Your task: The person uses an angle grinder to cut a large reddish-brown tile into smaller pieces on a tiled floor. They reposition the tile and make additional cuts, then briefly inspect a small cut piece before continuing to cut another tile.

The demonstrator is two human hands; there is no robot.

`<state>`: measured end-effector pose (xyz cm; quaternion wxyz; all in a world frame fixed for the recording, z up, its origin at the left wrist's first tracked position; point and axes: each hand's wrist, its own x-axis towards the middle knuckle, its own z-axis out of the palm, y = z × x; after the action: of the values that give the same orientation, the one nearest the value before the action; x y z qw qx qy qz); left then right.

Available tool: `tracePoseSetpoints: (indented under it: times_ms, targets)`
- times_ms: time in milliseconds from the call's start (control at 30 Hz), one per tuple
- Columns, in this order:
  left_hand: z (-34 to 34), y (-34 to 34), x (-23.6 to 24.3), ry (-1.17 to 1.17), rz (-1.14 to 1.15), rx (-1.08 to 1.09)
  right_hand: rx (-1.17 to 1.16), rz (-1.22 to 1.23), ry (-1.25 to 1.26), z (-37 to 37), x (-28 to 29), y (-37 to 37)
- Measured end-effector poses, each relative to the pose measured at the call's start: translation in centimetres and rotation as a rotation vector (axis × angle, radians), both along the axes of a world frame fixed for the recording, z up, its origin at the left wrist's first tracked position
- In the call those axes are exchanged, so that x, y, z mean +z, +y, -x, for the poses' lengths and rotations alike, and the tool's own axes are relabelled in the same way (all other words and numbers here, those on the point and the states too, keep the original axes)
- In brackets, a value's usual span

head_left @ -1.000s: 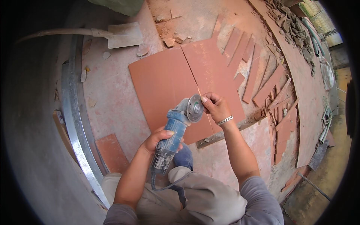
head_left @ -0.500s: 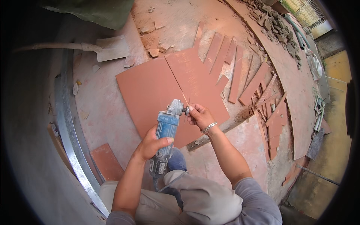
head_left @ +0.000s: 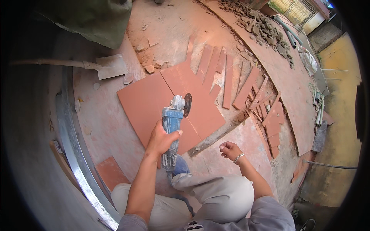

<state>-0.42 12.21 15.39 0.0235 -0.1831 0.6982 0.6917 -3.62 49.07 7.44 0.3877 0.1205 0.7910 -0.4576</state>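
Note:
My left hand point(head_left: 163, 138) is wrapped round the blue and grey body of an angle grinder point(head_left: 172, 120), held upright over large red tiles. A dark round disc point(head_left: 187, 104) stands edge-on to the right of the grinder's head. My right hand point(head_left: 230, 151), with a metal bracelet at its wrist, is apart from the grinder, over the floor near the tiles' lower right corner. Its fingers are curled in, and whatever they may hold is hidden. Below the grinder lie a left tile point(head_left: 140, 104) and a right tile point(head_left: 206, 117), parted by a thin straight line.
Narrow tile strips point(head_left: 228, 82) fan out beyond the tiles, with broken tile pieces point(head_left: 271, 133) to the right. A shovel point(head_left: 111, 67) lies at the left, above a long metal channel point(head_left: 79, 165). Rubble point(head_left: 266, 30) is heaped far right. My knee point(head_left: 216, 188) is close below.
My right hand has left the grinder's disc and drawn back toward me, to the lower right. The left hand has turned the grinder slightly, so the disc's face shows more.

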Motion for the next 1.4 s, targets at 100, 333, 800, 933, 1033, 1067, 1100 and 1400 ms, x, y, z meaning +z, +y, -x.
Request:
tracePoseSetpoints:
  times_ms: [100,333,800,933,1033,1067,1100,1400]
  targets:
    - [1.5,0.3,0.3,0.065,-0.001,0.018,-0.038,-0.190,-0.056,-3.7,2.2,6.9]
    - [5.9,3.5,1.1,0.146,-0.261,0.075,-0.307,-0.650,0.094,-13.2,14.8,24.3]
    - [7.5,9.1,-1.2,0.174,-0.704,-0.093,-0.031,-0.692,0.184,-9.6,6.9,25.8]
    - [8.2,8.7,-3.7,0.097,-0.718,-0.105,0.146,-0.677,0.211,-3.1,0.8,24.6]
    - [9.1,9.0,-5.6,0.084,-0.768,-0.070,0.126,-0.655,0.246,1.8,-2.3,25.3]
    - [9.2,8.9,-6.1,0.082,-0.775,-0.063,0.127,-0.669,0.259,3.4,-3.0,25.9]
    - [9.2,8.6,-6.5,0.088,-0.786,-0.042,0.135,-0.680,0.263,5.2,-3.7,26.5]
    - [10.4,8.1,-9.0,0.044,-0.723,0.029,-0.050,-0.651,0.479,18.2,-9.9,25.7]
